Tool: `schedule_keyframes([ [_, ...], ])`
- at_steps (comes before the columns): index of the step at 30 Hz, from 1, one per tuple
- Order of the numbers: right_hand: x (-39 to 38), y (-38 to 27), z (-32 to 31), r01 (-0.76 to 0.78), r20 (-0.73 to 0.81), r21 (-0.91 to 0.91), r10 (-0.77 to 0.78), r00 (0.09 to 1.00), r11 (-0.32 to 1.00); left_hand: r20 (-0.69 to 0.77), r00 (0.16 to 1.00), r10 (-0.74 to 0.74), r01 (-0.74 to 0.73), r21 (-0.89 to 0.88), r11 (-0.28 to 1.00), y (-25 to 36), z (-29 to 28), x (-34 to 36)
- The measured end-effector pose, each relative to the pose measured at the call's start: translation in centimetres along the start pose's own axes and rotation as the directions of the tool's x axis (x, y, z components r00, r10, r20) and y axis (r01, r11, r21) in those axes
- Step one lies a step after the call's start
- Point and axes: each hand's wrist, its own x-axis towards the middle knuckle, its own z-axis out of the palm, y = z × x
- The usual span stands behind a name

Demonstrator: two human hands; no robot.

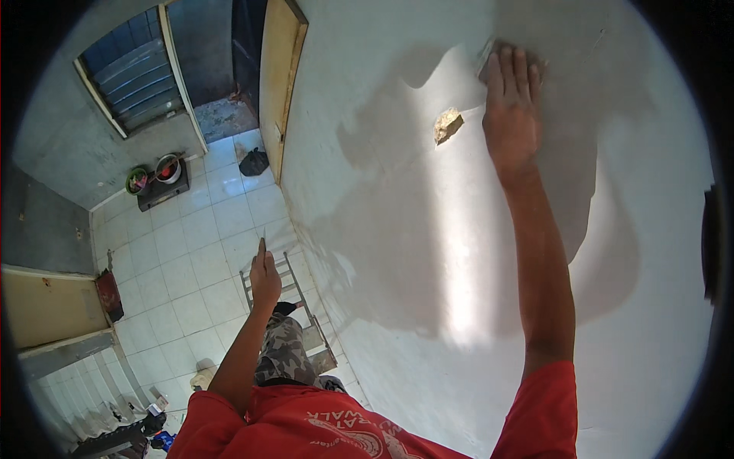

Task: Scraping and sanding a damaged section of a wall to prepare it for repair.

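My right hand point(514, 111) is stretched high up the pale grey wall point(382, 252), its fingers pressed over a flat, rectangular grey pad point(485, 61) that lies against the surface. Most of the pad is hidden under the hand, so its material cannot be made out. To the left of that hand, a rough yellowish patch point(447, 126) with a dark edge breaks the wall's surface. Lower down, away from the wall, my left hand point(265, 277) is closed round a thin tool point(263, 243) with a narrow tip pointing up; its exact kind is unclear.
A metal ladder point(246, 291) stands close by my legs, over a white tiled floor point(183, 237). Farther off are a green pot point(137, 180), a white bucket point(168, 168), a black plastic bag point(254, 161) and an open door point(277, 76). Louvred glass point(141, 76) fills the window.
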Motion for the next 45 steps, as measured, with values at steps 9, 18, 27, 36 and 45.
schedule_keyframes([
  [9, -15.0, -19.1, 0.1, 0.109, 0.568, 0.322, -0.284, 0.772, 0.941, 0.120, 0.990, 0.071, -0.071, -0.003, 0.997, 2.9, 2.7, -1.8],
  [18, -8.9, -9.0, -0.5, 0.145, 0.383, 0.086, -0.167, 0.908, 0.986, 0.187, 0.957, 0.223, -0.205, -0.111, 0.972, 9.1, 3.6, -0.6],
  [27, -22.4, -10.4, -14.9, -0.388, 0.553, 0.618, -0.027, 0.833, 0.684, 0.226, 0.833, 0.505, -0.503, -0.069, 0.862, 16.9, 6.8, 0.0],
  [36, -19.0, 13.1, -34.7, -0.401, 0.030, 0.057, 0.400, 0.916, 0.914, 0.192, 0.815, 0.547, -0.560, 0.014, 0.829, 25.0, 18.7, 2.0],
  [45, -22.3, 16.2, -36.8, -0.375, 0.003, -0.291, 0.393, 0.920, 0.880, 0.353, 0.748, 0.563, -0.601, 0.000, 0.799, 22.1, 19.8, 3.4],
])
